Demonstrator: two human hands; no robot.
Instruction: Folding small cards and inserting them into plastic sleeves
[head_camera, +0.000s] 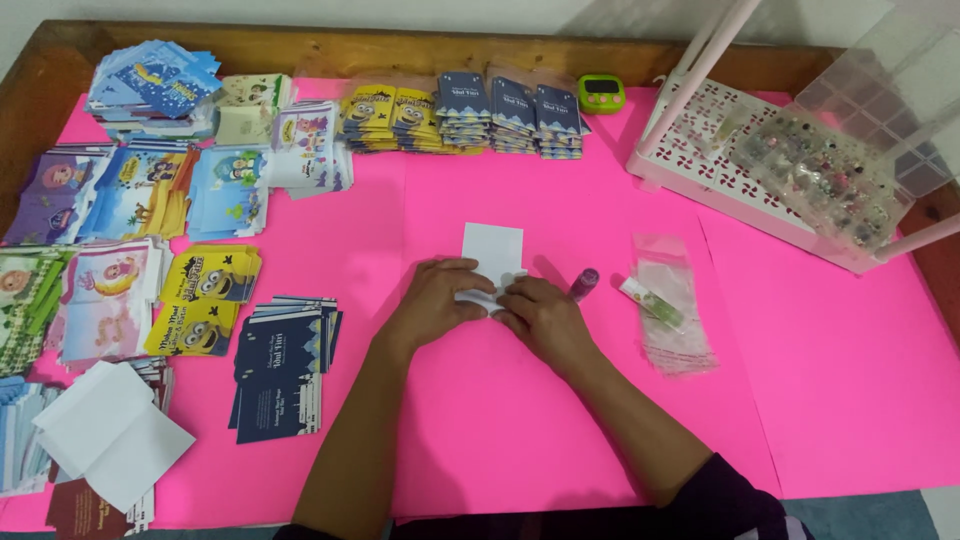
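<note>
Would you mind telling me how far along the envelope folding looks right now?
Done: finished envelope stacks line the table's far edge. In hand: the left hand and right hand press a fold into a white sheet. Left: more white sheets wait at the near left.

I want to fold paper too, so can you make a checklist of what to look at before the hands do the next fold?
1. Both hands on the paper: left hand and right hand press the white paper: ok.
2. Paper lies flat on the pink table cover: upper part ok, the part under the fingers cannot tell.
3. Purple glue stick near the right hand: ok.
4. Clear plastic bag apart from the paper: ok.
5. Dark blue envelopes away from the hands: ok.
</note>
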